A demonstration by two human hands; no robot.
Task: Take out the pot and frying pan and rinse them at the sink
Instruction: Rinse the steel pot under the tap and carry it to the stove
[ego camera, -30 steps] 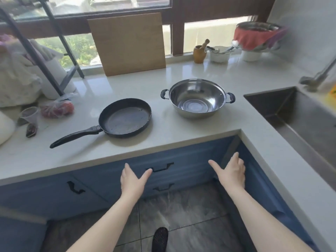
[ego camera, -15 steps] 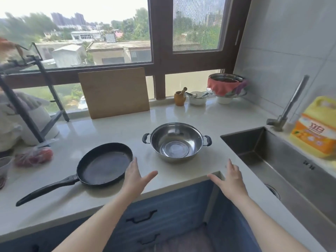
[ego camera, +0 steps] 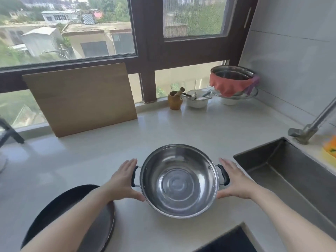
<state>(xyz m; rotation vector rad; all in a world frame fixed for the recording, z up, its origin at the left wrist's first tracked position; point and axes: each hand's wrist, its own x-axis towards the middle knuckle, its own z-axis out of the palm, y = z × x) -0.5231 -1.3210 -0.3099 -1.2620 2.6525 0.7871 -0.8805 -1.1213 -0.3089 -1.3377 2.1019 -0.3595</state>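
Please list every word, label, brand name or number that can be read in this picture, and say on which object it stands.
No text can be read in this view.
The yellow and orange object at the right edge, beside the sink: cut off by the frame, no letters show.
The steel pot, frying pan, wooden board and wooden mortar: no print visible.
The buildings outside the window: no signs legible.
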